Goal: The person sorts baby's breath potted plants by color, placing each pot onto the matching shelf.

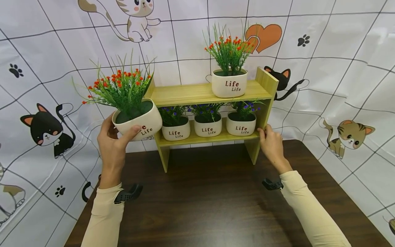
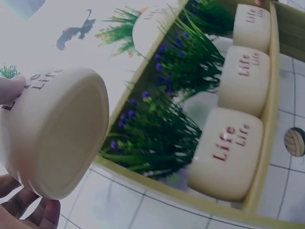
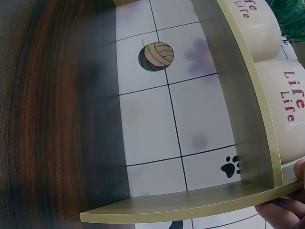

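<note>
My left hand (image 1: 112, 151) grips a white pot of artificial red flowers (image 1: 138, 122), thumb across its front lettering. This pot is tilted to the left, in the air beside the left end of a two-tier wooden shelf (image 1: 185, 95). In the left wrist view the underside of the pot (image 2: 71, 136) faces the camera. My right hand (image 1: 272, 144) holds the shelf's right side panel near the lower board. A second red-flowered pot (image 1: 229, 84) stands on the top board, toward the right. Below, three pots with purple flowers (image 1: 208, 126) stand in a row.
The shelf's legs stand on a dark brown wooden table (image 1: 197, 199). Behind it hangs a white grid-patterned sheet (image 1: 182, 37) printed with cartoon cats and paw prints. Black straps (image 1: 128, 193) are on both wrists.
</note>
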`<state>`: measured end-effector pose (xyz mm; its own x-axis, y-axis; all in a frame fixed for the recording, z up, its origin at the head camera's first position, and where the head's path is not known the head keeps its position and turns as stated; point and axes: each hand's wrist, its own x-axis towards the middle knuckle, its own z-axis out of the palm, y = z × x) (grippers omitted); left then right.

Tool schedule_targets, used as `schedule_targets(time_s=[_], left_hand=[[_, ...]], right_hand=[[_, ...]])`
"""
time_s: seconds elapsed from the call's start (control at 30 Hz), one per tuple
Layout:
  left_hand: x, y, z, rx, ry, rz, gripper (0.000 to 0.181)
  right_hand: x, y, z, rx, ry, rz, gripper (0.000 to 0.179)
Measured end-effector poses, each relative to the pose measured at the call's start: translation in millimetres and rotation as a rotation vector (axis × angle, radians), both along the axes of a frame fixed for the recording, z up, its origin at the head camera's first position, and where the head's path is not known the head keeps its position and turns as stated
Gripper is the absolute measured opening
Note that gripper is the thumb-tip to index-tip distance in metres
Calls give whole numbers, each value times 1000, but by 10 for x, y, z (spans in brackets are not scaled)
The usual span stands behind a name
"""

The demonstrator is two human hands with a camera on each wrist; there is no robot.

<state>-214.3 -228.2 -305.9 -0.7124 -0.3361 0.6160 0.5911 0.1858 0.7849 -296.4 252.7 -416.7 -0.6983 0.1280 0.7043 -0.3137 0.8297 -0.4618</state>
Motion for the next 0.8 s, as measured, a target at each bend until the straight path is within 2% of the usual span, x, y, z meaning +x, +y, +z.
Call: schedule_targets(time_s=[0.13,0.37,0.8], left_hand=[[-8,71,120,6,34,-31,63],[-56,223,306,11,88,-128,63],[-202,509,528,-115,33,-151,61]], right_hand=[[6,4,11,-3,-3,7,27],[-3,15,3,-5,-7,2,27],[15,6,15,3,1,7,26]])
